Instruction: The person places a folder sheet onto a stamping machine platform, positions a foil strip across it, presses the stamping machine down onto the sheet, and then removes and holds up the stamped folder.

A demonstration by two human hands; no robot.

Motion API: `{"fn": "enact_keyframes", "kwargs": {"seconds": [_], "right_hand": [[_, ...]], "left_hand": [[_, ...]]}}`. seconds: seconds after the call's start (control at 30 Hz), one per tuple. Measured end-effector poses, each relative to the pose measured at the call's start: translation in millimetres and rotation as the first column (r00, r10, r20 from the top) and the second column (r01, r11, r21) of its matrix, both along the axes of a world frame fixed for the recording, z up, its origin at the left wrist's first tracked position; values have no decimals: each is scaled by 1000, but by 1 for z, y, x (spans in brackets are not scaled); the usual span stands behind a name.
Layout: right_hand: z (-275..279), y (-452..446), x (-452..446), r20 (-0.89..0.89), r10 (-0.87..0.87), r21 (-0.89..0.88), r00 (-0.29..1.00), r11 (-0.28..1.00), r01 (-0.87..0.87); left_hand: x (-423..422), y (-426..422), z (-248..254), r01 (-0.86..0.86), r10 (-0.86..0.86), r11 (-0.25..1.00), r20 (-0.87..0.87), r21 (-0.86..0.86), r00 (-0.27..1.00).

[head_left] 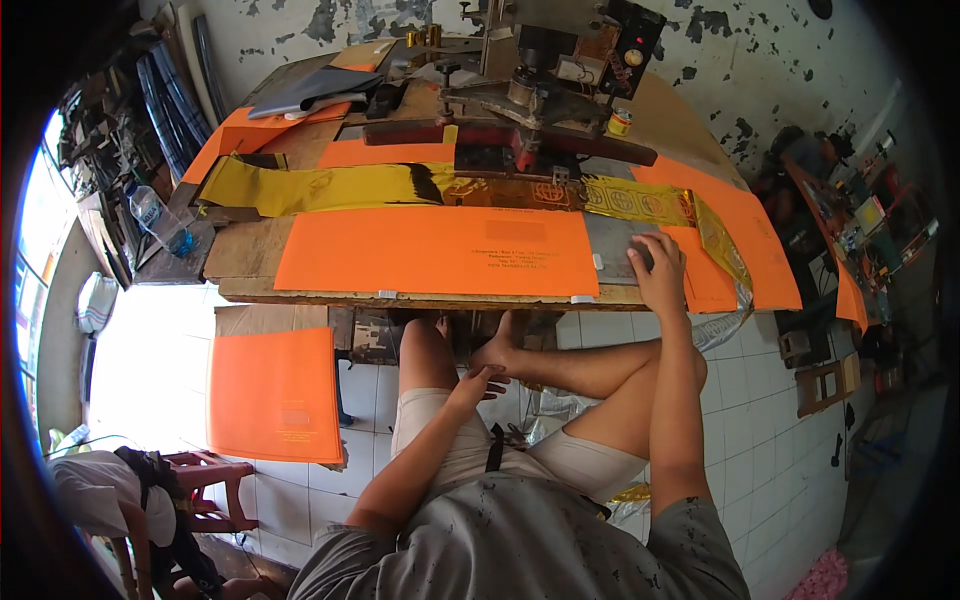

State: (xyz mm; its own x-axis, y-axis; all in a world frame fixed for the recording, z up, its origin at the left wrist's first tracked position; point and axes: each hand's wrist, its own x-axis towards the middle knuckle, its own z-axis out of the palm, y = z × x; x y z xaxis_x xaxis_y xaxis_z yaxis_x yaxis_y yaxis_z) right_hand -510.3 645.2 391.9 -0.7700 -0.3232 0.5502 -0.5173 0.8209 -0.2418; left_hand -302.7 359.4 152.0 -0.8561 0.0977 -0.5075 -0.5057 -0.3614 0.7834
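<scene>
My right hand [660, 272] rests at the right part of a grey metal plate [608, 240], fingers bent and apart, with a dark patch between thumb and fingers that I cannot make out. Beside it, an orange printed sheet [430, 250] lies flat along the table's front edge, with small gold lettering at its right. My left hand [480, 384] is low over my lap near my crossed ankle, fingers loosely stretched and holding nothing. Behind the sheet, a strip of gold foil [340, 190] runs across under the hot-stamping press [525, 110], its right part bearing stamped-out patterns.
More orange sheets [740, 225] lie at the table's right. A stack of orange sheets [270, 395] sits lower left, beside my leg. A plastic bottle [150, 210] stands at left, near a red stool [215, 490] and another person [100, 500]. A small yellow can [619, 123] is by the press.
</scene>
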Motion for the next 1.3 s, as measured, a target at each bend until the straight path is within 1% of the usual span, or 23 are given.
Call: {"fn": "enact_keyframes", "kwargs": {"seconds": [0.03, 0.13, 0.23, 0.33, 0.43, 0.53, 0.63, 0.73, 0.93, 1.03, 1.3], "right_hand": [[1, -1, -1, -24, 22, 38, 999, 999, -21], [1, -8, -21, 63, 43, 56, 997, 997, -46], [-3, -18, -39, 97, 30, 83, 995, 996, -38], [-11, -27, -44, 89, 24, 83, 996, 996, -32], [-15, -26, -47, 118, 11, 135, 993, 990, -27], [-14, -24, -45, 97, 46, 152, 994, 987, -61], [-8, -25, -38, 72, 84, 120, 994, 989, -92], [-4, -25, -30, 35, 122, 34, 992, 992, -124], [1, -23, -21, -39, 192, -39, 981, 980, -194], [1, -23, -19, -83, 194, -87, 977, 976, -201], [1, -19, -10, -119, 211, -185, 970, 955, -231]], "left_hand": [[1, 0, 0, 8, -8, 1000, -4, -19, 1000], [0, 3, 2, 27, -28, 998, -3, -49, 1000], [1, 4, -1, 54, -55, 996, -17, -68, 998], [3, 4, -4, 39, -41, 997, -38, -68, 998], [3, 0, -6, 15, -20, 997, -54, -77, 998], [3, -4, -3, 21, -26, 994, -44, -108, 999], [3, -4, -1, 31, -35, 993, -36, -116, 999], [3, -3, -4, 22, -26, 993, -33, -116, 999], [3, -2, -2, 22, -26, 993, -32, -117, 999], [5, -2, -1, 17, -20, 993, -27, -116, 999], [8, -1, 7, 8, -14, 993, -47, -117, 999]]}}
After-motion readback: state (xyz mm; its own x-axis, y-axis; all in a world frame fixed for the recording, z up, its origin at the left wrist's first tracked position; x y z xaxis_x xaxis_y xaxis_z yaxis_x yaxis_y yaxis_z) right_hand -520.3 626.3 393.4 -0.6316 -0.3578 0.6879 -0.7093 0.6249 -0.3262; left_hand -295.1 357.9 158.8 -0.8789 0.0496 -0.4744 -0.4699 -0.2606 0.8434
